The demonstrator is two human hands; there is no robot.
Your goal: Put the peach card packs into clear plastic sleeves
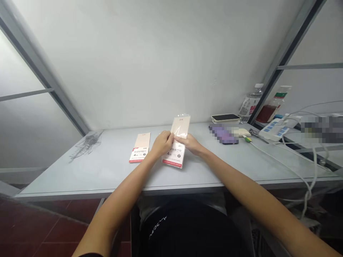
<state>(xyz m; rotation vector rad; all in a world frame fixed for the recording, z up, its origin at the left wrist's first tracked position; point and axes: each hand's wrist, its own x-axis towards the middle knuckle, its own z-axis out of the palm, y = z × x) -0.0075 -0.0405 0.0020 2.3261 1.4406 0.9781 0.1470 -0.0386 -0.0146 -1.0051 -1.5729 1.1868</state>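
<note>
Between the two hands, a clear-wrapped packet (pixel 172 160) stands tilted, its pink card and clear top edge reaching above the fingers, its red-edged label hanging below them. The left hand (pixel 162 143) is curled closed on the packet's left edge; the right hand (pixel 192 144) grips the other edge with its thumb across the front, and its fingers behind are hidden. Whether the packet's lower end touches the tabletop (pixel 107 175) I cannot tell.

Both grips sit near mid-height, so the likeliest trouble is the thin packet bending or creasing there if the hands press unevenly. The glossy wrap could also slide under the fingertips, letting the heavier-looking label end swing down. If the hands pull apart hard, the wrap might tear and spill whatever is inside.

Just left of the left hand lies a second packet (pixel 140 147); the left forearm (pixel 131 185) runs close by its lower corner and could nudge it askew. Well right of the right hand, a cable with a green plug (pixel 248 140) could snag the right forearm (pixel 241 185) on a wide sweep.
</note>
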